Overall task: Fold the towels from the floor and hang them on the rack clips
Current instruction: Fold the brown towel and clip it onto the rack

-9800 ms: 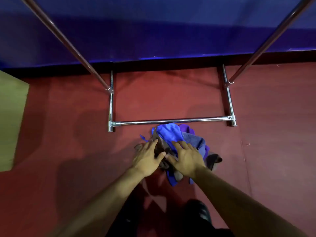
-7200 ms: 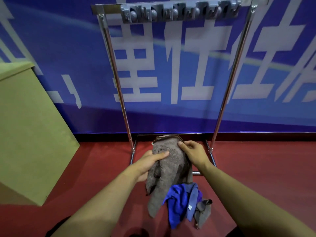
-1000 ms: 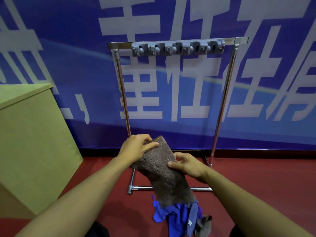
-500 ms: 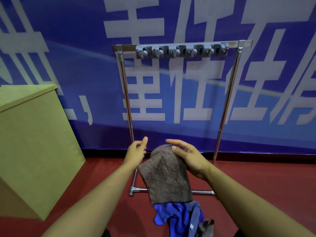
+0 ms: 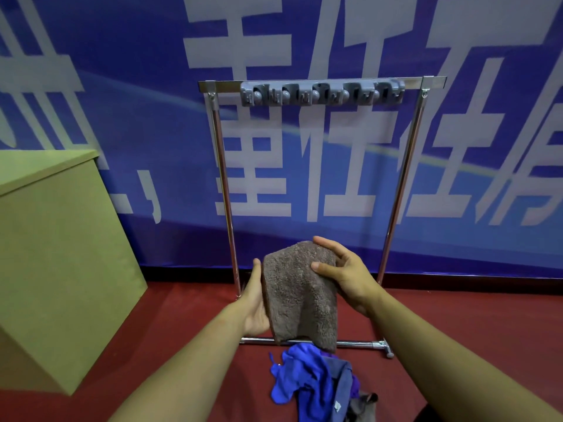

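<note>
The rack (image 5: 316, 208) stands before the banner (image 5: 122, 71); the box (image 5: 58, 254) is left of the rack. The towel pile (image 5: 316, 388) lies on the floor (image 5: 457, 303) before the rack.

Blue banner (image 5: 122, 71) w/ big white characters fills the back wall. Red floor (image 5: 457, 303) runs below it, w/ a dark baseboard strip (image 5: 189, 274) betw. banner & floor. Left of the banner's centre, a tan box-like cabinet (image 5: 58, 254) stands on the floor, its top edge overlapping the banner's lower left.
</note>
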`<state>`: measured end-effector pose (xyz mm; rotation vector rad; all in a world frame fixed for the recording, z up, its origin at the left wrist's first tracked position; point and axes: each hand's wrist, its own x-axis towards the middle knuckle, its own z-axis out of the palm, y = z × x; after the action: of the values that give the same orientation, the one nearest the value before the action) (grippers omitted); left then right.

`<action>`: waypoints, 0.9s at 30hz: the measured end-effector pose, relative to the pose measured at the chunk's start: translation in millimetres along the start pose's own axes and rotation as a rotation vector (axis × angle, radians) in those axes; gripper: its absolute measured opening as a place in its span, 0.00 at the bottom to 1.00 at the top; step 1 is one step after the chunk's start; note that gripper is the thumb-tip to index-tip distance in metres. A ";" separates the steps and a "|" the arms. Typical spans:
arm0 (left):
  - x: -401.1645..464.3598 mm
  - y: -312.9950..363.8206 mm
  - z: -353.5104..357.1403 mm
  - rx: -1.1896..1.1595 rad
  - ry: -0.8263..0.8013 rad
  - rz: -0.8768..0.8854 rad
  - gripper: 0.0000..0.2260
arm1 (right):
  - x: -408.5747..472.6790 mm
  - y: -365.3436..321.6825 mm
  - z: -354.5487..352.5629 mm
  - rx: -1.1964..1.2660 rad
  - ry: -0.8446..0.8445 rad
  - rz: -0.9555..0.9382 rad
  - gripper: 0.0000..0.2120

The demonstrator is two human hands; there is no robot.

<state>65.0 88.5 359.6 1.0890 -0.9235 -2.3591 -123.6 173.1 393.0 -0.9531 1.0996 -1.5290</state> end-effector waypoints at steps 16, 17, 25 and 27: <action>2.6 20.0 6.7 0.398 0.267 0.581 0.11 | 2.7 4.7 -18.9 -0.343 0.246 -0.027 0.16; 1.7 20.7 8.0 0.436 0.304 0.613 0.12 | 2.5 3.7 -19.2 -0.360 0.273 -0.042 0.14; -2.6 21.9 16.1 0.439 0.405 0.688 0.10 | 5.8 -4.4 -23.2 -0.414 0.334 -0.108 0.09; 1.5 22.7 15.5 0.375 0.407 0.661 0.10 | 4.7 -5.0 -24.6 -0.372 0.259 -0.089 0.14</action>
<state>53.5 77.8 382.2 1.1122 -1.3380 -1.4067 -149.1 173.5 391.1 -1.0837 1.5844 -1.5818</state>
